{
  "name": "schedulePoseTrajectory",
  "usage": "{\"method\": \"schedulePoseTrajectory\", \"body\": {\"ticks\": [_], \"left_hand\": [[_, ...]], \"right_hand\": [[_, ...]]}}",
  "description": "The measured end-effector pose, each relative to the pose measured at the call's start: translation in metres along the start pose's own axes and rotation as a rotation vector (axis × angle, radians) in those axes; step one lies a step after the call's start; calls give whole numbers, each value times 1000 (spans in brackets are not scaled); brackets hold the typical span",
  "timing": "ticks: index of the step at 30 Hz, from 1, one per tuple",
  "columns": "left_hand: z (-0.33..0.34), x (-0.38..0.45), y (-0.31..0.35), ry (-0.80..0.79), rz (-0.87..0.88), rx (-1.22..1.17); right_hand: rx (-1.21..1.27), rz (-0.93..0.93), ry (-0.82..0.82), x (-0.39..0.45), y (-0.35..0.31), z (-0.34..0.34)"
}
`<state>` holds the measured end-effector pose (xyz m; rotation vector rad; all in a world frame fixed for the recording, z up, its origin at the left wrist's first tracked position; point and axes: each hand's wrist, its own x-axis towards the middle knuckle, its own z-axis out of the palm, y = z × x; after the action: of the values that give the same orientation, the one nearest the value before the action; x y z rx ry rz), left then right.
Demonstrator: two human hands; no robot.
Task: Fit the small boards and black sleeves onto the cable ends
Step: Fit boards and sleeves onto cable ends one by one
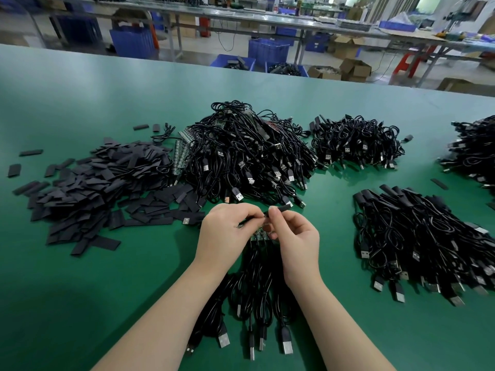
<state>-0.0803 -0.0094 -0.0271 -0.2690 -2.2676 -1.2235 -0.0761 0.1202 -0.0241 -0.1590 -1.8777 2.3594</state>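
Sleeve (278,209) and cable end meet just above the middle of the frame, between the two hands, and that short stretch is what the next move turns on. The right hand (297,238) pinches the black sleeve between thumb and forefinger; its long axis runs nearly level across the picture, tilting slightly up toward the right, with the free end poking out past the fingertips toward the big cable heap (249,156). The left hand (227,231) has its fingers curled around something thin and dark at the sleeve's near mouth, which I take for a cable end with its small board, though the fingers hide the join and I cannot tell how far in it sits. Directly beneath the hands a strip of green boards (261,236) peeks out, with a bundle of cables (257,303) trailing down toward the bottom of the frame, USB plugs lying on the green mat (80,290). So the work lies between the fingertips, both hands equally close; the sliding would run along that level line, left hand feeding rightward into the sleeve. Spare sleeves (88,194) lie heaped at centre left, and finished-looking bundles (417,236) at lower right.
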Motion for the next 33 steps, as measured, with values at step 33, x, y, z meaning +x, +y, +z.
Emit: {"method": "schedulePoseTrajectory", "body": {"ticks": [33], "left_hand": [[-4,3,1,-3,117,24]], "right_hand": [[38,53,-51,3,3,-3]]}}
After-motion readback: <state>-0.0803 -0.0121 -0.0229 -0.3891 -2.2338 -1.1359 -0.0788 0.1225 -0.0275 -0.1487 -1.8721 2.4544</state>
